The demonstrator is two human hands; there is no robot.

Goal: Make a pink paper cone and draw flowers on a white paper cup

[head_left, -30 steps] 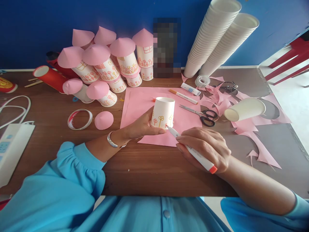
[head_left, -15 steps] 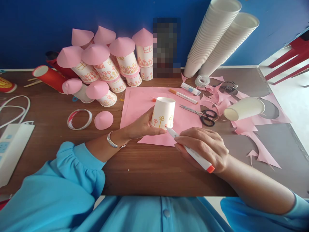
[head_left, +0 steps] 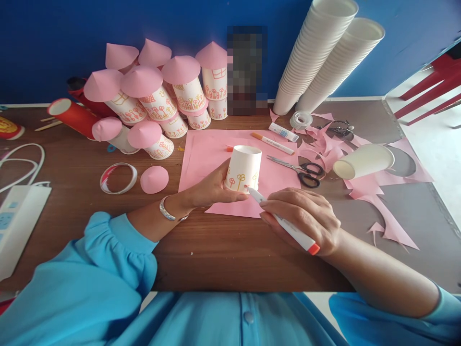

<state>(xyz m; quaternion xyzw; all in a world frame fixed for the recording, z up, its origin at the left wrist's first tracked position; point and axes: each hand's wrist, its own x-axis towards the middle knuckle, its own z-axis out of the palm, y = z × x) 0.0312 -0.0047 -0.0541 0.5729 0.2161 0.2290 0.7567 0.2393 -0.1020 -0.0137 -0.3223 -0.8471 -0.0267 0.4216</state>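
Note:
A white paper cup (head_left: 245, 163) is held by my left hand (head_left: 212, 186), its wide smooth face toward me. Red and yellow flowers are drawn low on the cup. My right hand (head_left: 306, 216) is closed around a white marker (head_left: 293, 233) with a red-orange end. The marker's tip touches the cup near its lower edge, at a small red mark. Beneath the cup lie pink paper sheets (head_left: 201, 163). Black-handled scissors (head_left: 309, 174), an orange-capped marker (head_left: 272, 143) and a glue stick (head_left: 283, 132) lie behind and to the right.
Decorated cups with pink cone roofs (head_left: 142, 80) stand at the back left. Tall cup stacks (head_left: 317, 53) lean at the back right. A lying cup (head_left: 363, 162) rests among pink scraps (head_left: 392, 211). A tape roll (head_left: 118, 178) and a power strip (head_left: 23, 226) are on the left.
The small red mark beside the marker's tip looks slightly larger. The marker has shifted a little, while my left hand and the cup have barely moved.

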